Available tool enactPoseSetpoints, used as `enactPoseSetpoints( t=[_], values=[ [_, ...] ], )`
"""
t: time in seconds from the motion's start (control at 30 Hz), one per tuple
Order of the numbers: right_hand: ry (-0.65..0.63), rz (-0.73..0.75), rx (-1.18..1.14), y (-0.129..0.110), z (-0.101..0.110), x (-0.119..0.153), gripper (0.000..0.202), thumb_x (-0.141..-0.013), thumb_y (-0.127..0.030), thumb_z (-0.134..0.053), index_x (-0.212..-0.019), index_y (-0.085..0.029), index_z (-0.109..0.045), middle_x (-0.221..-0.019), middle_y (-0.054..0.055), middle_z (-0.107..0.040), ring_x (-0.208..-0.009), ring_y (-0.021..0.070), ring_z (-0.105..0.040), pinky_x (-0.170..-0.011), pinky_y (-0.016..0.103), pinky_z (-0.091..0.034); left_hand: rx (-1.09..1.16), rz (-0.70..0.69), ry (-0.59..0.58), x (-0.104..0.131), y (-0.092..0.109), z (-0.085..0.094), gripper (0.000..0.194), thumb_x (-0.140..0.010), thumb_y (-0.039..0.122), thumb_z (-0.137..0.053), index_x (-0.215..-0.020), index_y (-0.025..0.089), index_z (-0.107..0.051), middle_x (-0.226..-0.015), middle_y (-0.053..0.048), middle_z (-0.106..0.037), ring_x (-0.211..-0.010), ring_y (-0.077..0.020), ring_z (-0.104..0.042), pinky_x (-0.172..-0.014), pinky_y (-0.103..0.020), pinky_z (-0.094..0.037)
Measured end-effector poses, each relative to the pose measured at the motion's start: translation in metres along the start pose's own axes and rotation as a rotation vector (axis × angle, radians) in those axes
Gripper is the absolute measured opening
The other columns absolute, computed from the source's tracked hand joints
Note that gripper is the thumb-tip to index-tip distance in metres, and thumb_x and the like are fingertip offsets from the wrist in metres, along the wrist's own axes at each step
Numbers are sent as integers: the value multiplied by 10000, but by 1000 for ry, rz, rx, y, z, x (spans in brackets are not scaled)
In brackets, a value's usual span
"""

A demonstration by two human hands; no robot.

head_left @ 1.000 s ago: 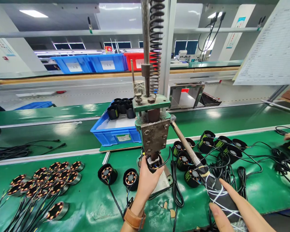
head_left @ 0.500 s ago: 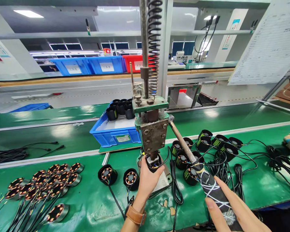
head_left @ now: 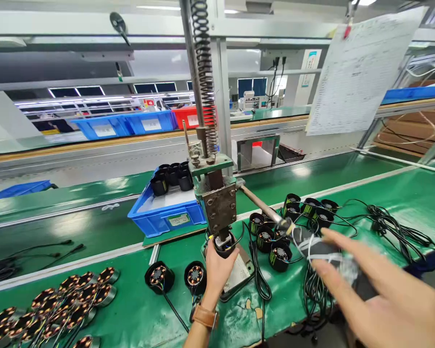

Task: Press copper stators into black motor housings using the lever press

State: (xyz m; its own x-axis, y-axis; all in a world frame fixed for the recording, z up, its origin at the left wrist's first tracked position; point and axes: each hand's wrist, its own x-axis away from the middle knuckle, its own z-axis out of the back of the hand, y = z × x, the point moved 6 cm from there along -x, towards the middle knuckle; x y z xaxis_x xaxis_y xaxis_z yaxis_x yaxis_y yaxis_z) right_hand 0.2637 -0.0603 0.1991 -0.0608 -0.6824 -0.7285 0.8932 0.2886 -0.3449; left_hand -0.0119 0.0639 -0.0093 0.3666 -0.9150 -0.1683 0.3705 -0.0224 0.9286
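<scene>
Lower centre: left hand [head_left: 218, 267] holds black housing [head_left: 224, 253] under press [head_left: 220, 209]. Lower right: blurred right hand [head_left: 387, 290] around lever [head_left: 271, 212]. Lower left: clustered copper-wound coils [head_left: 84, 294].

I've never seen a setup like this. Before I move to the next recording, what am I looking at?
No robot here: one camera, worn on the person's head, looks forward and down at a green bench. The upright metal machine, with a spring above and a side lever, looks like a hand press. Beneath it, the left hand holds a black cup. The right hand is at the lever's wrapped handle; blur hides how firmly. Rings with copper-coloured coils lie at left. More black cups and cables are at right. Behind, a blue bin holds further cups.
</scene>
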Motion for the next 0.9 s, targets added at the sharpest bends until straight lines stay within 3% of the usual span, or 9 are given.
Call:
enactPoseSetpoints(
  t=[0.13,0.23,0.3,0.37,0.4,0.47,0.53,0.73,0.9],
  values=[
    [326,134,58,-49,51,-84,376,-1046,-490,-602,-1248,-190,-702,-1184,55,-701,-1070,180,-662,-931,287,-496,-19,2,63,-1,13,8,647,-661,428,-821,-1209,183,-580,-1175,-142,-729,-1111,-342,-700,-991,-509,-535],
    [411,160,-133,-50,24,-104,498,-1083,-390,-526,-1523,-160,-487,-1407,123,-579,-1205,206,-599,-989,336,-535,-62,39,73,5,15,14,633,-662,424,-827,-1201,192,-589,-1181,-139,-731,-1116,-345,-703,-979,-500,-542],
    [249,13,-206,-28,-35,-84,550,-1099,-369,-457,-1599,-158,-369,-1449,139,-550,-1190,198,-609,-1015,340,-542,-75,49,62,10,14,17,645,-668,458,-823,-1204,187,-588,-1197,-144,-721,-1135,-349,-696,-990,-500,-539],
    [-222,-255,-125,2,-122,-37,461,-1114,-326,-370,-1534,-159,-465,-1386,131,-610,-1210,188,-630,-1067,321,-514,-78,55,45,15,11,20,671,-670,501,-814,-1211,181,-580,-1203,-149,-713,-1142,-352,-691,-999,-507,-536],
    [-382,-319,-94,12,-160,-7,368,-1092,-301,-432,-1375,-163,-622,-1275,129,-675,-1144,211,-674,-1019,323,-537,-82,59,39,18,10,21,687,-666,520,-811,-1215,180,-575,-1203,-150,-711,-1140,-355,-689,-1002,-514,-534],
    [-557,-451,-27,28,-216,50,234,-1018,-222,-544,-1121,-109,-721,-1056,161,-726,-1010,253,-728,-905,319,-571,-92,61,29,24,9,24,718,-657,546,-807,-1227,184,-565,-1209,-149,-706,-1145,-359,-681,-1018,-527,-524],
    [-643,-564,26,36,-251,91,184,-963,-163,-584,-1052,-65,-711,-1029,204,-715,-963,274,-742,-830,308,-577,-103,66,23,32,9,27,737,-653,569,-800,-1237,189,-558,-1201,-146,-705,-1139,-359,-680,-1030,-537,-517],
    [-752,-717,-20,49,-288,122,217,-1018,-163,-512,-1136,-69,-667,-1120,195,-704,-1080,283,-719,-909,354,-560,-137,102,-1,55,22,33,784,-606,622,-810,-1225,198,-585,-1159,-138,-726,-1104,-367,-696,-1030,-562,-528],
    [-687,-742,-201,46,-266,128,250,-1059,-178,-412,-1186,-121,-620,-1116,160,-707,-1107,252,-701,-898,284,-512,-110,29,89,60,55,28,754,-609,612,-808,-1207,194,-617,-1101,-119,-738,-1031,-346,-719,-955,-518,-593]
  ],
)
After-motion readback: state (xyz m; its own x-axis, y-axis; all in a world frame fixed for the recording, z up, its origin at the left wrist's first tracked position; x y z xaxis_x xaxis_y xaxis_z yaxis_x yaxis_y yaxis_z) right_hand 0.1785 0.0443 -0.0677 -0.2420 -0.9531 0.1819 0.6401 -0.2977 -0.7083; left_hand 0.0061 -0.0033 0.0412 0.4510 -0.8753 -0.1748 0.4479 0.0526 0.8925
